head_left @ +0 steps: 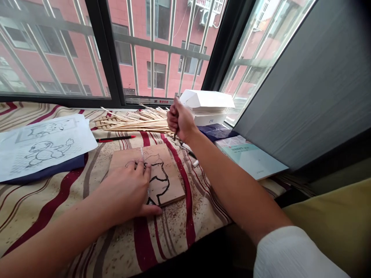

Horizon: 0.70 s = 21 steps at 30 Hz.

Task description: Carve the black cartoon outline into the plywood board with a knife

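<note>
Along a window ledge, on a striped cloth point(34, 220), a thin wooden board point(171, 173) lying flat, pinned under the left hand point(124, 193). Left fingers point(140, 168) spread fairly wide and pressing down on the upper part of the board, left thumb point(152, 210) stretched along its lower edge, nothing gripped. Right hand point(180, 120) raised above the far corner of the board and clear of it, right fingers point(174, 116) curled tight into a fist around a thin dark tool point(175, 136), only its tip showing below the fist, so its kind impossible to tell.

On the board, a black cartoon outline point(160, 181): thick, dark lines down the right side and across the bottom, only thin, faint lines toward the top. Part of the figure hidden by the left hand, so the full extent of the dark line impossible to judge. Wood dust point(176, 231) scattered across the cloth around the board.

Left of the board, a sheet of paper point(46, 148) with a similar cartoon figure drawn on it, and just beyond, a black and red pencil point(116, 138). Farther along the ledge, a bundle of thin wooden sticks point(139, 124), a white box point(205, 101) and a pale blue book point(249, 156), all against a barred window point(159, 50).
</note>
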{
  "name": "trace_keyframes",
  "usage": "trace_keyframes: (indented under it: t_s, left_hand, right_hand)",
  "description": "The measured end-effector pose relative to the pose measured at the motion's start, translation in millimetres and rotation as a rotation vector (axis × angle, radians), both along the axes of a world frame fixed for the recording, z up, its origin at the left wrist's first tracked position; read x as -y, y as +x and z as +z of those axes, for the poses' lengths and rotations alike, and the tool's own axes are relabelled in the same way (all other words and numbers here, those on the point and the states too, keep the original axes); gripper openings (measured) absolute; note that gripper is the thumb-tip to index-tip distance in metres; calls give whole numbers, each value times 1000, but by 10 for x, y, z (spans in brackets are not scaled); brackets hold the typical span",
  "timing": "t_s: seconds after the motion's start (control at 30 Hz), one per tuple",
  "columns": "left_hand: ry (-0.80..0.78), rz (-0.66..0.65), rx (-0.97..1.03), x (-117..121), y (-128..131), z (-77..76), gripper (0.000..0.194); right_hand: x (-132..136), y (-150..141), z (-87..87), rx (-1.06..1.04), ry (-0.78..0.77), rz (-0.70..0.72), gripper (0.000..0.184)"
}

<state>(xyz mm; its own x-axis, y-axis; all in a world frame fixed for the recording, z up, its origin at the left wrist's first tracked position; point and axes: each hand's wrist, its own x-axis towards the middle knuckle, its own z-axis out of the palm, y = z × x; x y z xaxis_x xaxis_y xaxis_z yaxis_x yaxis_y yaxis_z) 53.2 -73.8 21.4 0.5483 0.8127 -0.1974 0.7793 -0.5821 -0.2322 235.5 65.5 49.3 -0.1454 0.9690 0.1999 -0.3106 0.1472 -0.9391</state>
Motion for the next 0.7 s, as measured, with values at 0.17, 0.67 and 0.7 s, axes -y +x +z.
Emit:
trace_keyframes:
  t_s: [0.17, 0.67, 0.7]
  left_hand:
    - [22, -21, 42, -63, -91, -34, 123]
    - [-105, -227, 392, -554, -248, -225, 70]
    - [-136, -225, 388, -551, -251, -237, 71]
  right_hand:
    - [-46, 414, 135, 334, 437, -165, 50]
    - [-93, 519, 6, 1158, 529, 91, 10]
    - [-70, 524, 24, 1179, 530, 124, 11]
